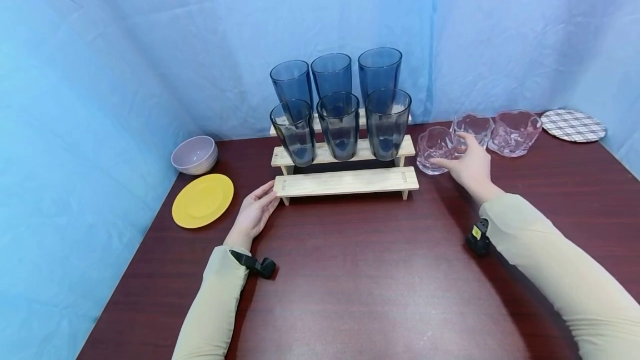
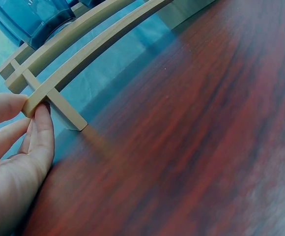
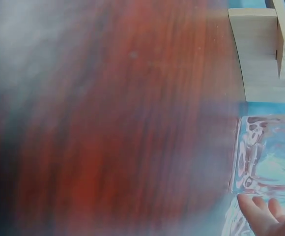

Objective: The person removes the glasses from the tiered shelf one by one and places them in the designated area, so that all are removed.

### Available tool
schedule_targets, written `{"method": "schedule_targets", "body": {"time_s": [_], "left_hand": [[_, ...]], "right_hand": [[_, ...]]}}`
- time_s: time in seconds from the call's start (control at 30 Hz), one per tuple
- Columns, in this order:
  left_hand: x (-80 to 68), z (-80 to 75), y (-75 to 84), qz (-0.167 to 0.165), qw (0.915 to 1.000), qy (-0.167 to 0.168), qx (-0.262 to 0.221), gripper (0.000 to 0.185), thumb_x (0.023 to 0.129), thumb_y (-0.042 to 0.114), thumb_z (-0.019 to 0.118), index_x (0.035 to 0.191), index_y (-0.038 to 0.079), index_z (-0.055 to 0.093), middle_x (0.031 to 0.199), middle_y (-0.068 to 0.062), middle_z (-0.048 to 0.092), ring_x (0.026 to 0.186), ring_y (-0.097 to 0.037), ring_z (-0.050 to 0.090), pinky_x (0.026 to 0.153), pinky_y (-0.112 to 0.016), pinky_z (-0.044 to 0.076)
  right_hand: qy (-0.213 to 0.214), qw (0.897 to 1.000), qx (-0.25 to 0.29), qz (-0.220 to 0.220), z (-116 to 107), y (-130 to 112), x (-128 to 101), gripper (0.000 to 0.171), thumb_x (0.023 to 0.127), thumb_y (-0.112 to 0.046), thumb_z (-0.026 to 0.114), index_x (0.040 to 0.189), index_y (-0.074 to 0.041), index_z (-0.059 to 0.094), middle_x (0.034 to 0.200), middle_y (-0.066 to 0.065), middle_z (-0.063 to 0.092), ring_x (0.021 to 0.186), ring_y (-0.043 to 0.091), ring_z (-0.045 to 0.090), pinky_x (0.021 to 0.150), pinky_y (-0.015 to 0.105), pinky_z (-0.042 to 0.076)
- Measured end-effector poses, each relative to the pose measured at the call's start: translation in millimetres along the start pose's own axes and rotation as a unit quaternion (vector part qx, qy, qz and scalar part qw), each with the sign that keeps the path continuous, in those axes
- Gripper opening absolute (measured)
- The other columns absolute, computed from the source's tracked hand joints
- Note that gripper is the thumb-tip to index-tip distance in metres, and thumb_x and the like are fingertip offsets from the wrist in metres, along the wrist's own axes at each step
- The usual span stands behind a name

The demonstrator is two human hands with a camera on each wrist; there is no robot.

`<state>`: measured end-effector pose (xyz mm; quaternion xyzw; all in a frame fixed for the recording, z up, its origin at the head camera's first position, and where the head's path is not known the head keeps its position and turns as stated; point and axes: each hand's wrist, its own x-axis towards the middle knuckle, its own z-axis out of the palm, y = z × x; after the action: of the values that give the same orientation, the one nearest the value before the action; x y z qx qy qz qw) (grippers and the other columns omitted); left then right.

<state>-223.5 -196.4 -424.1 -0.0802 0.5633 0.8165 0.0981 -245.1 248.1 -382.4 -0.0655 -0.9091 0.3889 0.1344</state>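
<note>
A three-tier wooden stand (image 1: 346,181) holds blue drinking glasses (image 1: 340,121), three on the top tier and three on the middle one, while its lowest tier is bare. At the left end of that lowest tier, my left hand (image 1: 255,213) pinches the board's corner between thumb and fingers, as the left wrist view also shows. My right hand (image 1: 470,165) holds a short clear glass tumbler (image 1: 429,151) just right of the stand, thumb on the near side and fingers round the far side. In the right wrist view, fingertips (image 3: 248,204) lie right at the tumbler's edge.
Two more clear tumblers (image 1: 515,132) stand behind and right of my right hand, with a checked round mat (image 1: 573,125) beyond them. On the left lie a pale bowl (image 1: 195,155) and a yellow plate (image 1: 202,200). Blue curtains (image 1: 225,26) border the dark wooden table (image 1: 380,271).
</note>
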Motion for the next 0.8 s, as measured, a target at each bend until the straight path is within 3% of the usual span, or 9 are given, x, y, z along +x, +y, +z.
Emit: {"method": "schedule_targets", "body": {"time_s": [0.23, 0.47, 0.7, 0.8], "left_hand": [[-1.2, 0.8, -0.4, 0.004, 1.0, 0.0, -0.003, 0.052, 0.098, -0.003, 0.04, 0.148, -0.001, 0.025, 0.151, -0.016, 0.027, 0.097, -0.001, 0.057, 0.085, -0.015, 0.047], [-1.8, 1.6, 0.6, 0.002, 1.0, 0.004, -0.006, 0.052, 0.098, -0.004, 0.039, 0.148, -0.001, 0.025, 0.151, -0.016, 0.027, 0.095, 0.0, 0.057, 0.083, -0.014, 0.047], [-2.0, 1.9, 1.0, 0.003, 1.0, -0.001, -0.008, 0.052, 0.098, -0.004, 0.039, 0.148, -0.001, 0.025, 0.152, -0.016, 0.027, 0.096, -0.001, 0.057, 0.085, -0.015, 0.046], [-1.8, 1.7, 0.8, 0.003, 1.0, -0.001, -0.008, 0.052, 0.098, -0.004, 0.039, 0.148, -0.001, 0.025, 0.152, -0.016, 0.027, 0.096, -0.001, 0.057, 0.085, -0.015, 0.046]], "right_hand": [[-0.002, 0.999, -0.028, 0.045, 6, -4, 5, 0.088, 0.08, -0.036, 0.075, 0.148, -0.007, 0.027, 0.127, 0.029, 0.051, 0.111, 0.042, 0.051, 0.092, 0.055, 0.041], [0.0, 0.998, -0.034, 0.06, 9, -11, 7, 0.087, 0.081, -0.037, 0.073, 0.148, -0.006, 0.026, 0.123, 0.029, 0.052, 0.111, 0.043, 0.049, 0.093, 0.058, 0.04], [0.003, 0.997, -0.028, 0.074, 11, -13, 10, 0.086, 0.081, -0.036, 0.073, 0.148, -0.007, 0.027, 0.141, 0.025, 0.041, 0.126, 0.045, 0.04, 0.101, 0.06, 0.034], [0.004, 0.997, -0.029, 0.078, 13, -12, 11, 0.087, 0.081, -0.038, 0.073, 0.149, -0.009, 0.027, 0.14, 0.025, 0.043, 0.126, 0.044, 0.04, 0.1, 0.06, 0.034]]}}
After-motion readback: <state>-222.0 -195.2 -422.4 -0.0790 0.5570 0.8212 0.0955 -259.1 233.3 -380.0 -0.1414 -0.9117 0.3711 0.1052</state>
